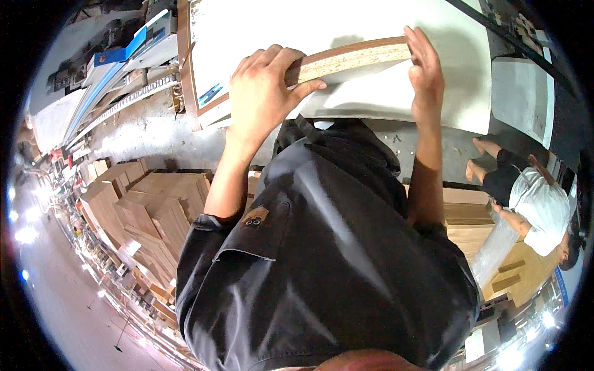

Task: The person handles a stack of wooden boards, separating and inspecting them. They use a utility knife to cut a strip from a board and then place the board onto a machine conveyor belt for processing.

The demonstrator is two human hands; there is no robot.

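A chipboard panel (352,60) with a brown face and a raw speckled edge lies between my two hands, over a white work surface (272,28). My left hand (263,83) is closed round the panel's left end, its thumb stretched along the near side. At the other end, my right hand (426,74) holds the panel with its palm side against the end and its fingers fairly straight. The panel's underside and most of its broad face are hidden. A small blue cutter knife (210,94) rests near the surface's left edge.
Stacked brown boards (154,204) stand on the floor to the left, with more board stacks (464,222) to the right. A co-worker in a white shirt (538,207) is at the right. Machinery with a blue part (124,52) fills the far left.
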